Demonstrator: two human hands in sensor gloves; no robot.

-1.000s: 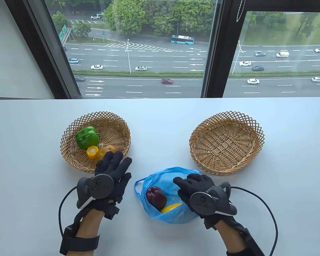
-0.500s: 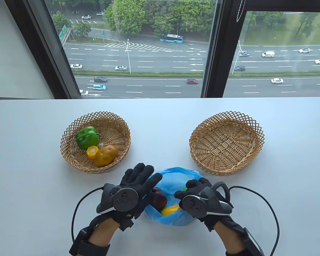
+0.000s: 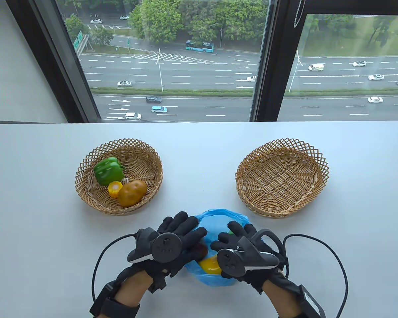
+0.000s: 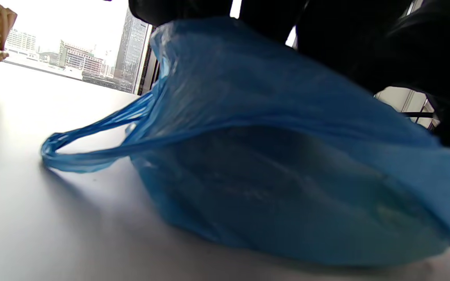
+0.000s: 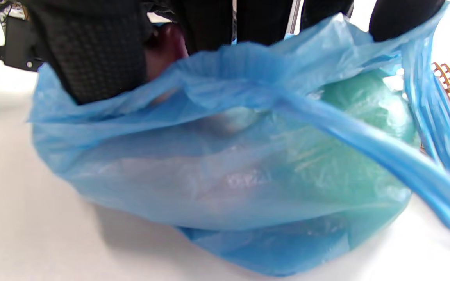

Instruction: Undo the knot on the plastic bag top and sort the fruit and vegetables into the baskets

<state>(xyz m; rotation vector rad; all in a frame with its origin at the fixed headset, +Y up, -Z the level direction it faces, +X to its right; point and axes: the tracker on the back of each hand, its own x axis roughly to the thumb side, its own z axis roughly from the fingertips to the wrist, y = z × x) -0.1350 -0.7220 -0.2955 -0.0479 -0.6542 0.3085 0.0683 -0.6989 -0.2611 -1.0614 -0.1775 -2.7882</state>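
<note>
While mouth faces up, blue bag [image 3: 219,281] on table, left hand [image 3: 175,243] reaching inside, right hand [image 3: 238,245] pinching rim.

Black gloves; round grey trackers; black cables; bare forearms; wrist straps.

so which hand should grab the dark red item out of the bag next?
Probably left. The left hand already reaches into the blue bag over the dark red item; the right hand is at the bag's right rim, seemingly holding it open.
</note>
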